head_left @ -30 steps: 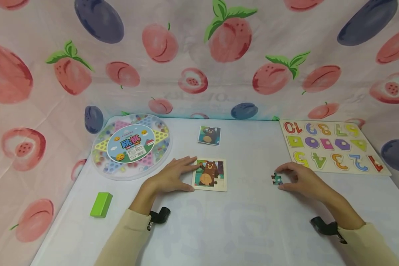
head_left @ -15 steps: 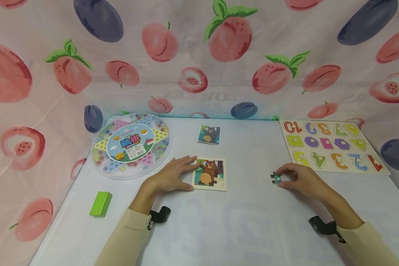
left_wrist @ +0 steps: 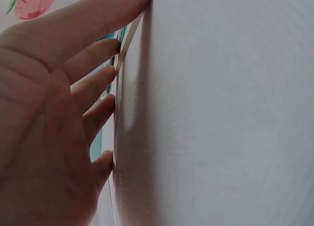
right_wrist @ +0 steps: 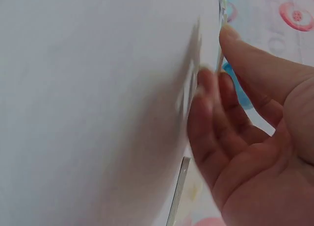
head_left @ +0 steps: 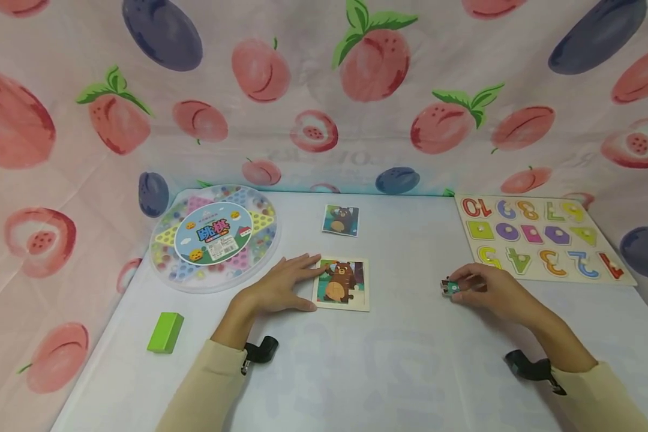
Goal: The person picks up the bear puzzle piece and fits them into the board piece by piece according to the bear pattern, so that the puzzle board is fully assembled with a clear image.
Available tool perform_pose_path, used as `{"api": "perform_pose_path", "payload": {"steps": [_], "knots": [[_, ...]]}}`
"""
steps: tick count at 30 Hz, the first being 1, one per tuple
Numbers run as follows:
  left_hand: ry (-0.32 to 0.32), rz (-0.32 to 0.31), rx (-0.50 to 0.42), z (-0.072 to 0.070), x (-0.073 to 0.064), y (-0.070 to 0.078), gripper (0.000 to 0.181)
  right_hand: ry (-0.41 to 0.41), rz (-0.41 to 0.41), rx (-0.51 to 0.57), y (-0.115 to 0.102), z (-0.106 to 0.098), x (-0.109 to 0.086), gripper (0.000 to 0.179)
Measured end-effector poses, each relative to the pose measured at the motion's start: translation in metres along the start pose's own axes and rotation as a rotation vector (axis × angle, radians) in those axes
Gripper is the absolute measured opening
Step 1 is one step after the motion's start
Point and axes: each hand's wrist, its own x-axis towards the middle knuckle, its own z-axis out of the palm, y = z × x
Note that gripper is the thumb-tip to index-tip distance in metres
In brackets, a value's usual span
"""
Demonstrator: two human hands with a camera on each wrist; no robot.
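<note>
A small square bear jigsaw puzzle point(head_left: 339, 285) lies flat on the table, with a bare patch at its lower right corner. My left hand point(head_left: 281, 284) rests at its left side, fingers spread, index fingertip on the upper left edge and thumb at the lower left corner. In the left wrist view the fingers point(left_wrist: 93, 57) stretch out beside the puzzle's thin edge. To the right, my right hand point(head_left: 494, 294) pinches a teal and brown puzzle piece point(head_left: 449, 287) between thumb and fingers, low over the table. The right wrist view shows the hand point(right_wrist: 255, 133) with fingers curled.
Behind the puzzle lies a bear picture card point(head_left: 341, 220). A round Chinese checkers box point(head_left: 213, 237) stands back left, a green block point(head_left: 165, 332) front left. The wooden number board point(head_left: 542, 238) lies back right, just beyond the right hand. A fruit-print cloth point(head_left: 313, 78) hangs behind.
The puzzle piece has turned and tilted in my right hand's fingers, its printed face showing less now. My left hand and the puzzle have stayed where they were.
</note>
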Motion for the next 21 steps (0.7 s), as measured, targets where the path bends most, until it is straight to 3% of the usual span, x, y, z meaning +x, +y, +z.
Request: {"api": "perform_pose_path", "payload": {"steps": [9,21], "knots": [[0.009,0.006,-0.01,0.002,0.0,-0.001,0.08,0.042,-0.027,0.064,-0.011,0.003,0.004,0.029],[0.009,0.005,-0.008,0.0,-0.001,0.001,0.08,-0.043,-0.036,0.148,-0.038,0.018,0.022,0.032]]}}
